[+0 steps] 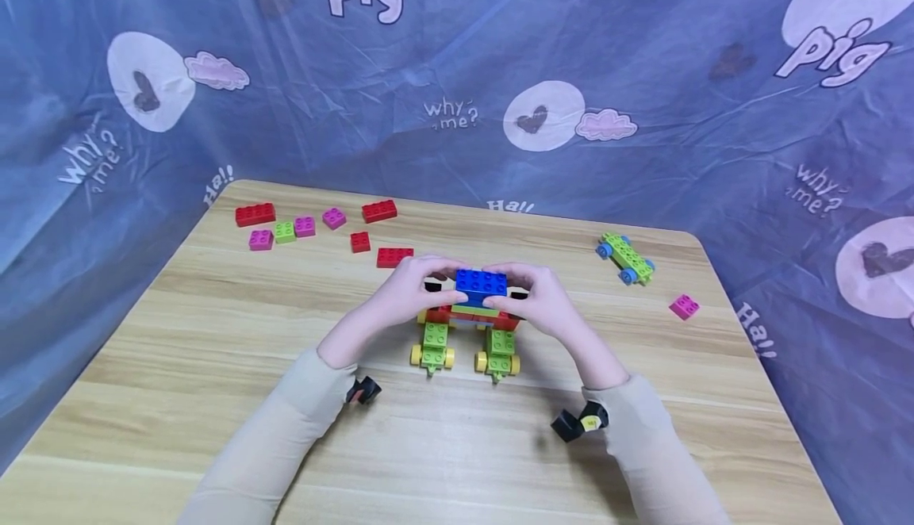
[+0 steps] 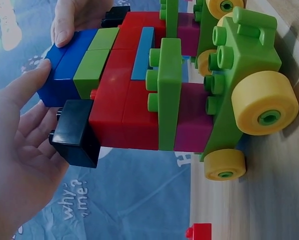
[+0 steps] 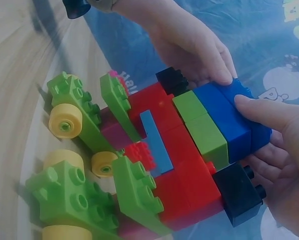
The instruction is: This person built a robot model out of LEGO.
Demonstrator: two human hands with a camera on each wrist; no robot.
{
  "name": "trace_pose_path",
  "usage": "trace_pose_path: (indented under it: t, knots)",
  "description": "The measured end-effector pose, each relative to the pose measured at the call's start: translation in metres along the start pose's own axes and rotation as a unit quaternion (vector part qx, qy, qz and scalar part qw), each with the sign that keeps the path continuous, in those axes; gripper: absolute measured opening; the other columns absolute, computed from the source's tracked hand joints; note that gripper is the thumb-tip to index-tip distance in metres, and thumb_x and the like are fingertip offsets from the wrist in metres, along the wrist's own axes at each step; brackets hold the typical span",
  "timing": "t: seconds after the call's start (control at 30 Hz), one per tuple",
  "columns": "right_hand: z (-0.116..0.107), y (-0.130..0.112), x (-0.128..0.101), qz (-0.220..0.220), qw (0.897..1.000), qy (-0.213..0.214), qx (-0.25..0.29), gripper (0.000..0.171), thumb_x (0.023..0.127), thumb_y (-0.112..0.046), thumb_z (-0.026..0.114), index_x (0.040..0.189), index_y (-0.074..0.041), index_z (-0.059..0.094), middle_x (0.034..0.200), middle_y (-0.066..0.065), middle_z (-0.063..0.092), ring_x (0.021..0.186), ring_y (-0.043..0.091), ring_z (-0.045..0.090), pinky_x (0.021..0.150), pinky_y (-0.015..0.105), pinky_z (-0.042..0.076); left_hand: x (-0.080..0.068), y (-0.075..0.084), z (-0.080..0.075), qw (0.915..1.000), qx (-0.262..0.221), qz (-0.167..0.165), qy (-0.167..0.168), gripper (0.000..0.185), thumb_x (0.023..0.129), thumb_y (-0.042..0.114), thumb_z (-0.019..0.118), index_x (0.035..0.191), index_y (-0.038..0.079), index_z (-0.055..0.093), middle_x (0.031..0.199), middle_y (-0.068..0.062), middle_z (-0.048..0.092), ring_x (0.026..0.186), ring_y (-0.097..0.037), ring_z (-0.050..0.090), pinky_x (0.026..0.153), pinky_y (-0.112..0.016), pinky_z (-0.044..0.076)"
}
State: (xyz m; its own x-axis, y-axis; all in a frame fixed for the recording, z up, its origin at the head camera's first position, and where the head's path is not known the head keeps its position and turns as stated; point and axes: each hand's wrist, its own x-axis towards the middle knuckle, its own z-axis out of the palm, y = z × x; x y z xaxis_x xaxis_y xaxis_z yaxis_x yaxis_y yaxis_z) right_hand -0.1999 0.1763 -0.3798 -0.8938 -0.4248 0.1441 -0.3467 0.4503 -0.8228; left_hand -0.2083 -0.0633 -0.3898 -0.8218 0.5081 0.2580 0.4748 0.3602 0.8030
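Play area: printed cloth (image 1: 300, 89), toy bricks (image 1: 481, 282)

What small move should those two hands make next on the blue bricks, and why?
Perhaps a gentle, even push down on the top blue brick: the left grip and right grip hold its opposite ends, it lies over another blue brick, and the views don't settle whether it is fully seated.

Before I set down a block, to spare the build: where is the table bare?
The wooden table is bare between the beige sleeves, nearer than the green yellow-wheeled bases, and right of the right one. Crowded: the far left, with red, pink and lime plastic blocks.
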Motion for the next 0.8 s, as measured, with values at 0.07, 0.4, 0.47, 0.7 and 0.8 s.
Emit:
trace_pose_path:
  t: [0.07,0.4,0.47,0.7,0.8]
  knots:
    - [-0.0002,0.0000,-0.0001,0.003,1.000,0.000,0.002,0.041,0.082,-0.016,0.079,0.119,-0.002,0.068,0.107,0.014,0.073,0.099,0.027,0.069,0.082,0.040,0.057,0.0002,-0.0005,0.0000,1.0000,-0.006,0.003,-0.001,0.041,0.087,0.021,0.075,0.123,0.005,0.067,0.113,-0.008,0.072,0.104,-0.020,0.066,0.093,-0.037,0.054]
    - [0.0005,0.0007,-0.0006,0.014,1.000,-0.005,0.009,0.042,0.084,-0.018,0.078,0.122,-0.003,0.066,0.110,0.014,0.072,0.102,0.027,0.069,0.086,0.042,0.056,0.0005,-0.0015,-0.0009,0.9999,-0.016,0.005,-0.003,0.040,0.087,0.020,0.075,0.123,0.005,0.067,0.113,-0.009,0.072,0.105,-0.021,0.067,0.092,-0.038,0.055]
    - [0.0011,0.0008,-0.0007,0.015,1.000,-0.005,0.012,0.042,0.084,-0.017,0.078,0.122,-0.003,0.066,0.111,0.014,0.072,0.103,0.027,0.069,0.087,0.042,0.056,0.0004,-0.0018,-0.0009,0.9998,-0.018,0.004,-0.004,0.040,0.087,0.020,0.075,0.123,0.005,0.067,0.113,-0.009,0.072,0.105,-0.021,0.067,0.092,-0.038,0.055]
    - [0.0024,0.0013,-0.0009,0.008,1.000,0.000,0.018,0.042,0.083,-0.015,0.078,0.122,-0.002,0.066,0.111,0.015,0.072,0.103,0.028,0.069,0.086,0.047,0.056,0.0001,-0.0034,-0.0006,0.9998,-0.021,0.006,-0.001,0.041,0.086,0.020,0.076,0.122,0.005,0.067,0.112,-0.009,0.072,0.105,-0.021,0.067,0.092,-0.039,0.055]
    - [0.0028,0.0007,-0.0014,0.006,1.000,0.004,0.016,0.042,0.082,-0.015,0.079,0.121,-0.003,0.067,0.110,0.015,0.073,0.101,0.028,0.069,0.085,0.049,0.055,0.0000,-0.0037,-0.0006,0.9998,-0.019,0.005,-0.001,0.041,0.086,0.020,0.076,0.123,0.005,0.067,0.113,-0.009,0.072,0.105,-0.022,0.067,0.093,-0.040,0.054]
